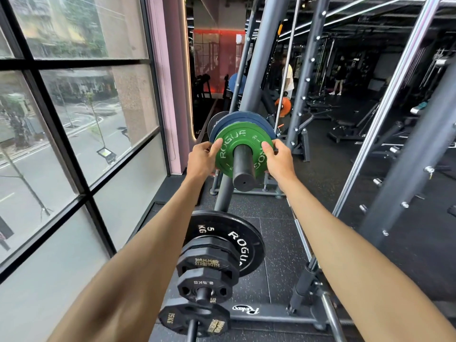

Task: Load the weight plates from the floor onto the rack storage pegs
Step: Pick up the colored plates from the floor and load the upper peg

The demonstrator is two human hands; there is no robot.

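A green Rogue weight plate (230, 141) sits on a thick dark storage peg (243, 169) of the rack, pushed up against larger blue plates (244, 118) behind it. My left hand (202, 160) grips the green plate's left rim, thumb on its face. On the opposite rim my right hand (277, 160) holds it the same way. The peg's free end sticks out toward me through the plate's hole.
A lower peg carries a black 5 kg Rogue plate (243, 239), black Hammer Strength plates (209, 264) and a 2.5 kg plate (203, 287); a 15 kg plate (195, 319) hangs lower still. Rack uprights (265, 53) stand behind, a window wall (74, 119) at left, benches and people far right.
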